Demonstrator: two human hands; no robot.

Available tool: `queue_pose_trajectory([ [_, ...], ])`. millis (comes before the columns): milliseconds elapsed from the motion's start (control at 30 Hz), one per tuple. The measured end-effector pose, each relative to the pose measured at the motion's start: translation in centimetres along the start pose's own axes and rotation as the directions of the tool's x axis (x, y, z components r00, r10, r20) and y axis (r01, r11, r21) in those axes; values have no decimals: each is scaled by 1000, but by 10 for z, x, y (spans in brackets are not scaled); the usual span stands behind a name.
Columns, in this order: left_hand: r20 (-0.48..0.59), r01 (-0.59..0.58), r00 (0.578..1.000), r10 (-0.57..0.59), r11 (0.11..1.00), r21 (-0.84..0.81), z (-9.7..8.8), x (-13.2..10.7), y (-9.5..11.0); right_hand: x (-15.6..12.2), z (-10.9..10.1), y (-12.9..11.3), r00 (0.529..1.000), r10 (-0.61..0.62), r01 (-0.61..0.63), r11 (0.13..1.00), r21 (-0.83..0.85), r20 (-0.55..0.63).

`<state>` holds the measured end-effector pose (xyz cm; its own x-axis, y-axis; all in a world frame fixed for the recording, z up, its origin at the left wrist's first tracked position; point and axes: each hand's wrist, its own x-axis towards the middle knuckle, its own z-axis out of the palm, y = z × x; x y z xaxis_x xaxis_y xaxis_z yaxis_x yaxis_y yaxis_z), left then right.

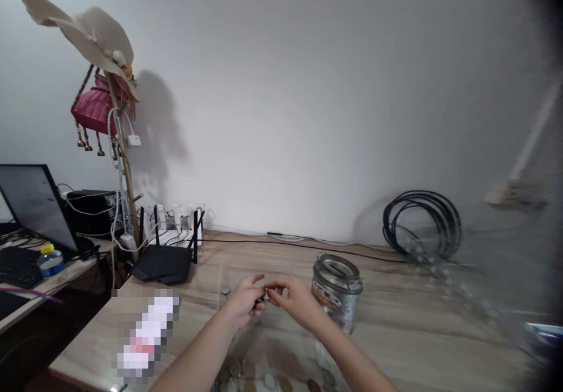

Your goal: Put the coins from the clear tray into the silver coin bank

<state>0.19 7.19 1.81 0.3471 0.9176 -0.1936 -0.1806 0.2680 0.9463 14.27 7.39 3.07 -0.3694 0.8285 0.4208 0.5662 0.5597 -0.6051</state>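
My left hand [244, 302] is half curled, palm turned toward my right hand, with small dark coins [259, 300] in its fingers. My right hand [292, 299] meets it, thumb and forefinger pinched at the edge of these coins; the small piece between them looks like a coin, partly hidden. Just right of my right hand stands a metal tin [336, 292] with a slotted lid and a printed label. Below my forearms, several silver and brownish coins [248, 368] lie in what looks like a clear container. One more coin [226, 290] sits left of my left hand.
A black router [163, 263] and a pixelated object [147, 336] are on the left of the wooden table [396, 333]. Coiled black cable [421, 225] leans on the wall. A monitor [37, 204], a bottle [51, 262] and a stand with a hat [94, 37] are further left.
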Motion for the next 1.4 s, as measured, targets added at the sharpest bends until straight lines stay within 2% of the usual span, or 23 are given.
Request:
queue_pose_trajectory([
  [67,-14,19,1000,-19,1000,2,1,0,-1,1,7,-2,998,41,-43,997,63,38],
  [133,19,46,999,-46,999,2,0,1,-2,0,4,-2,996,86,-88,993,77,27],
  [200,44,88,995,-87,996,-22,-1,1,-2,-1,-10,-2,994,74,-73,997,10,-86],
  [233,43,112,993,-110,993,-47,-2,2,-2,-3,-21,0,980,45,-57,997,-58,-192],
  [300,20,147,989,-146,983,-112,-5,4,-2,-7,-49,6,902,-12,-97,968,-230,-431],
  [367,2,154,988,-156,975,-161,-7,5,-2,-12,-77,16,790,29,-307,883,-354,-613],
  [433,3,150,988,-152,973,-174,-8,7,-4,-17,-98,30,735,149,-493,788,-369,-662],
  [500,-3,138,990,-141,977,-162,-8,8,-5,-19,-108,42,721,256,-572,745,-343,-645],
  [600,-27,107,993,-112,984,-142,-8,9,-6,-19,-107,55,742,287,-561,760,-327,-605],
  [700,-50,104,993,-111,987,-125,-8,8,-6,-18,-103,54,770,238,-520,772,-366,-592],
  [800,-38,134,989,-141,982,-135,-8,6,-4,-17,-97,43,734,89,-461,794,-397,-674],
  [867,-11,141,990,-144,980,-139,-6,4,-2,-15,-88,33,712,-4,-373,845,-383,-702],
  [900,3,139,990,-140,982,-131,-6,3,-1,-14,-80,28,736,-17,-309,881,-359,-676],
  [933,15,137,991,-136,984,-114,-5,1,0,-12,-71,23,792,-16,-232,917,-325,-610],
  [1000,53,130,991,-127,990,-57,-4,-1,1,-7,-49,15,922,15,-111,968,-224,-388],
  [1033,75,119,990,-116,993,-25,-4,-1,2,-5,-38,11,968,28,-70,984,-164,-249],
  [1067,93,101,991,-101,995,5,-4,-2,2,-4,-27,8,993,28,-40,994,-100,-110],
  [1100,107,78,991,-80,996,31,-4,-2,2,-2,-17,5,1000,23,-22,999,-35,8],
  [1167,122,30,992,-39,997,70,-4,-2,1,-1,-4,2,989,10,-24,995,92,146],
  [1300,174,31,984,-41,998,61,-4,-2,-1,1,3,5,975,32,-100,947,306,218],
  [1400,228,88,970,-88,996,13,-2,-3,0,2,-1,7,968,55,-132,941,311,243],
])
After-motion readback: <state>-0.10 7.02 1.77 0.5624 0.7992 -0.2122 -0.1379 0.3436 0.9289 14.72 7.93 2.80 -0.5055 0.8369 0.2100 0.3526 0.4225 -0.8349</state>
